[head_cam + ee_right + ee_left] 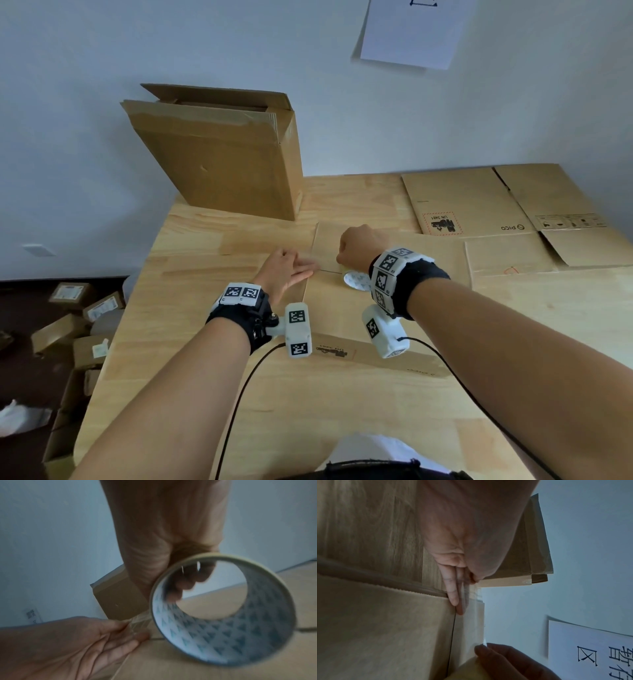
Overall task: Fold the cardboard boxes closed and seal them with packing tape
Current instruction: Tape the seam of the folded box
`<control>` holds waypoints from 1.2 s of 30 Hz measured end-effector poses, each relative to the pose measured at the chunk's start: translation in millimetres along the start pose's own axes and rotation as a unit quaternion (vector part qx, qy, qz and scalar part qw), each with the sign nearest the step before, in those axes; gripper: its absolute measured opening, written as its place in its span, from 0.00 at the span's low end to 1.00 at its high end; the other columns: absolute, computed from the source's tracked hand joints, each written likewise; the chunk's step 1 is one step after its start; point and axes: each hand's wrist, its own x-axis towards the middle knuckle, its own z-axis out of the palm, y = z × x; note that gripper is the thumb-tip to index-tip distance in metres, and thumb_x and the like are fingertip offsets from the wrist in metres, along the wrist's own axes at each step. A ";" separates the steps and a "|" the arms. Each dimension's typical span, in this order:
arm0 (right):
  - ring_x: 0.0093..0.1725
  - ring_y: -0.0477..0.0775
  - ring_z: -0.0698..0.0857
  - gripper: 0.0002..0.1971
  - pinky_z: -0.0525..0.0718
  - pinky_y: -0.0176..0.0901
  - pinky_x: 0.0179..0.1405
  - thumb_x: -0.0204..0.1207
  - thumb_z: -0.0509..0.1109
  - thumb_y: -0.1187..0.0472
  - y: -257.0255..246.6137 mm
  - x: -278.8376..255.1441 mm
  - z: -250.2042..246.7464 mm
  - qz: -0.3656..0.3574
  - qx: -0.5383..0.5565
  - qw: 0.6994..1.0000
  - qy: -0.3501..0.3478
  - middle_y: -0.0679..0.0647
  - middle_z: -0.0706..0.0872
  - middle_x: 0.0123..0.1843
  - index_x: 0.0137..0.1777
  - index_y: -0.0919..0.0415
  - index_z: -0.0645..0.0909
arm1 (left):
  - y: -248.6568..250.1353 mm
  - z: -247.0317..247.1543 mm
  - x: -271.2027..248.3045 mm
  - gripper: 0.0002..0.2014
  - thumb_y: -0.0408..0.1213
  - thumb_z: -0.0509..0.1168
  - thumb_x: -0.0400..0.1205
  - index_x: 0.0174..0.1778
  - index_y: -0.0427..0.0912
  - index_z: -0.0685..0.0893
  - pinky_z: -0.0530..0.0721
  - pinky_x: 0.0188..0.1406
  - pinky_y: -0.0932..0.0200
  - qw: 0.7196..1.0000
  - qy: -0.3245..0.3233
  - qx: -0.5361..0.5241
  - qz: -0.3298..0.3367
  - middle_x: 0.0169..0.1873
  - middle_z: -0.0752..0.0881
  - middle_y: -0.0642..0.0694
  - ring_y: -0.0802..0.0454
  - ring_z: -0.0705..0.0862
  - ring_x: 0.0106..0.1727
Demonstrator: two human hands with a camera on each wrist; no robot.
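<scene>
A closed cardboard box [337,308] lies flat on the wooden table [212,342], the seam between its top flaps running left to right. My left hand [294,270] lies flat, and its straight fingers [456,599] press the end of clear tape [138,622] onto the box's left edge at the seam. My right hand [356,245] grips the tape roll [356,282] just right of it, fingers [187,584] hooked through the roll's core [223,609]. A short stretch of clear tape [471,626] runs from my left fingers to the roll over the seam.
A tall open cardboard box [219,161] leans against the wall at the back left. Flattened boxes [479,202] cover the table's back right. Small boxes [78,308] lie on the floor to the left. Black cables [239,394] trail from my wrists.
</scene>
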 end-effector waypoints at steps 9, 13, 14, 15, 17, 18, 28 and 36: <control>0.44 0.55 0.85 0.10 0.80 0.41 0.37 0.72 0.63 0.62 1.7 -0.5 10.2 0.029 0.045 0.998 0.028 0.53 0.87 0.46 0.48 0.57 0.85 | 5.9 -0.3 4.1 0.10 0.37 0.55 0.88 0.60 0.34 0.71 0.88 0.48 0.59 0.998 0.045 0.032 0.007 0.50 0.88 0.36 0.45 0.90 0.50; 0.43 0.56 0.85 0.10 0.81 0.42 0.38 0.72 0.63 0.63 -2.6 -0.3 13.2 0.023 0.028 0.999 0.031 0.54 0.87 0.45 0.47 0.59 0.85 | 8.3 -0.2 4.4 0.06 0.38 0.58 0.87 0.54 0.38 0.73 0.88 0.36 0.62 0.989 0.068 0.123 0.053 0.49 0.87 0.39 0.47 0.89 0.42; 0.43 0.56 0.85 0.10 0.81 0.42 0.38 0.72 0.62 0.63 -3.1 0.0 13.4 0.021 0.025 0.999 0.032 0.54 0.87 0.44 0.47 0.59 0.85 | 8.1 -1.2 4.9 0.05 0.38 0.58 0.87 0.52 0.40 0.73 0.88 0.35 0.62 0.983 0.073 0.150 0.072 0.48 0.87 0.39 0.48 0.89 0.40; 0.42 0.56 0.85 0.10 0.81 0.41 0.37 0.72 0.62 0.63 -3.5 0.2 13.3 0.019 0.022 0.999 0.033 0.54 0.86 0.44 0.47 0.59 0.85 | 8.3 -3.2 5.0 0.05 0.39 0.59 0.87 0.50 0.40 0.74 0.87 0.34 0.62 0.978 0.078 0.171 0.090 0.47 0.87 0.40 0.49 0.89 0.39; 0.41 0.56 0.85 0.10 0.80 0.40 0.35 0.72 0.62 0.63 -4.7 0.0 13.0 0.016 0.014 0.999 0.035 0.54 0.86 0.43 0.47 0.58 0.85 | 8.9 -10.6 6.6 0.05 0.39 0.62 0.85 0.46 0.41 0.77 0.85 0.34 0.65 0.971 0.087 0.196 0.108 0.44 0.87 0.43 0.52 0.86 0.37; 0.41 0.56 0.85 0.10 0.80 0.40 0.35 0.73 0.62 0.63 -5.5 -0.2 12.9 0.015 0.008 0.999 0.037 0.54 0.86 0.42 0.47 0.59 0.85 | 9.0 -14.8 7.5 0.06 0.39 0.63 0.85 0.45 0.42 0.79 0.84 0.36 0.65 0.971 0.085 0.198 0.103 0.42 0.86 0.44 0.53 0.84 0.36; 0.34 0.55 0.78 0.11 0.74 0.39 0.32 0.72 0.60 0.69 -20.6 -6.6 8.1 0.004 -0.072 0.997 0.036 0.51 0.73 0.28 0.30 0.59 0.73 | -5.5 -37.3 12.3 0.08 0.42 0.67 0.82 0.40 0.43 0.79 0.76 0.44 0.60 0.981 0.055 0.173 0.067 0.29 0.77 0.51 0.55 0.73 0.33; 0.27 0.51 0.74 0.14 0.73 0.38 0.30 0.73 0.60 0.69 -26.8 -4.6 7.1 0.014 -0.088 0.996 0.032 0.51 0.72 0.27 0.26 0.58 0.67 | -9.9 -40.7 17.7 0.07 0.39 0.67 0.82 0.47 0.37 0.81 0.75 0.39 0.63 0.977 0.044 0.188 0.088 0.29 0.76 0.50 0.56 0.72 0.33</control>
